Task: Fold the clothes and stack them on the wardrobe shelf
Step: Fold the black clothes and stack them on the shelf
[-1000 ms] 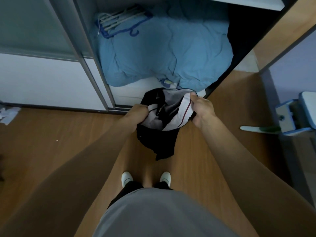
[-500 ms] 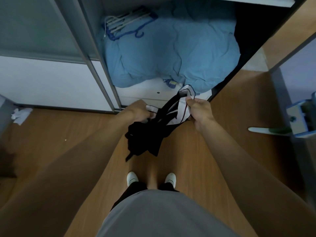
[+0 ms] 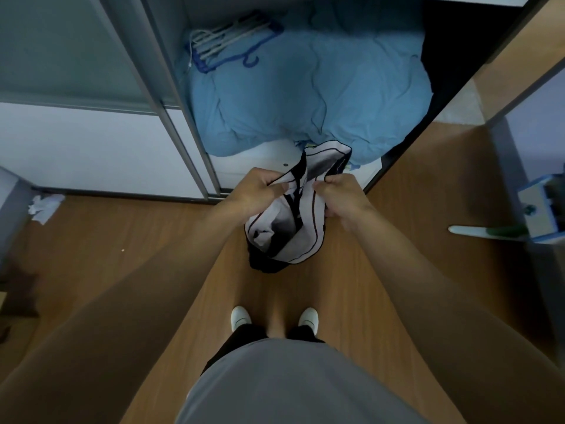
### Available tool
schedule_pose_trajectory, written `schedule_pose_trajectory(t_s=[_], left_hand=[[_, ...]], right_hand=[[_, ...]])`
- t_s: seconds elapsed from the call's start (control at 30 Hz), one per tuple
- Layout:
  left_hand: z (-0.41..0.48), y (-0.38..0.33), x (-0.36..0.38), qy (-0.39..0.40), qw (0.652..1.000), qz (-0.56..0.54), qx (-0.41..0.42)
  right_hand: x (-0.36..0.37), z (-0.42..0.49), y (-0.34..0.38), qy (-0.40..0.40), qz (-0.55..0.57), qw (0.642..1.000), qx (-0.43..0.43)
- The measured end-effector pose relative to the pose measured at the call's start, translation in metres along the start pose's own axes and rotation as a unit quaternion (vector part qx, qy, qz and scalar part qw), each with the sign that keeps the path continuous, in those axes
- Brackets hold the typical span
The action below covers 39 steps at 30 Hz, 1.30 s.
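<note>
Head view, nearest: a grey top (image 3: 290,384) fills the bottom edge, and two white shoes (image 3: 240,316) stand on the wooden floor (image 3: 137,246) beyond it.
Left hand (image 3: 260,191): fingers curled round the garment's upper left edge, thumb pressed onto the cloth.
Right hand (image 3: 342,197): clenched on the upper right edge, close beside the other hand.
Garment (image 3: 284,231): black and white, bunched, held in the air above the floor just in front of the wardrobe. Its top edge rises between the hands and the rest hangs below them, with the black part lowest.
Floor, left: a crumpled white scrap (image 3: 46,205) lies by the foot of the sliding door (image 3: 76,142).
Right edge: a blue-and-white object (image 3: 541,206), cut off by the frame; I cannot tell what it is.
Wardrobe (image 3: 253,166): open, its white lower front just beyond the hands.
Inside: a blue quilt (image 3: 305,96) bulges over that front.
Farthest: white and blue hangers (image 3: 226,44) lie on the quilt's back left.
</note>
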<state>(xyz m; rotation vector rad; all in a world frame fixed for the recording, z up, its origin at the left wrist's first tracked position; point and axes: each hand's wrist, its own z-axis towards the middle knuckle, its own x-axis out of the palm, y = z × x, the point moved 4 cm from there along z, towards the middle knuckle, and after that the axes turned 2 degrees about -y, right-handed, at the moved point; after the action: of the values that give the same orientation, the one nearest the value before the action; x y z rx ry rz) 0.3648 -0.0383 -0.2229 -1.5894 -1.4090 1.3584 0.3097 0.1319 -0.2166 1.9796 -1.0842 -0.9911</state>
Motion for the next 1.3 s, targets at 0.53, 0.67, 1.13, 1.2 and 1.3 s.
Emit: schedule_pose_trajectory(t_s=[0.53,0.67,1.13,1.2,1.3], left_hand=[[-0.004,-0.022,0.041,0.200,0.957,0.189,0.089],[-0.009,-0.022,0.027,0.230,0.968,0.087,0.042],[0.023,-0.025,0.013,0.181,0.856,0.419,0.244],[0.020,-0.028,0.014,0.181,0.854,0.420,0.247],[0.018,-0.029,0.011,0.167,0.895,0.370,0.188]], right_hand=[[-0.008,-0.002,-0.014,-0.022,0.208,0.970,0.124],[-0.018,0.003,-0.020,-0.025,0.094,0.992,0.075],[-0.012,-0.019,0.028,0.216,-0.377,0.884,-0.172],[-0.019,-0.018,0.031,0.213,-0.365,0.892,-0.162],[-0.027,-0.014,0.030,0.193,-0.355,0.903,-0.146]])
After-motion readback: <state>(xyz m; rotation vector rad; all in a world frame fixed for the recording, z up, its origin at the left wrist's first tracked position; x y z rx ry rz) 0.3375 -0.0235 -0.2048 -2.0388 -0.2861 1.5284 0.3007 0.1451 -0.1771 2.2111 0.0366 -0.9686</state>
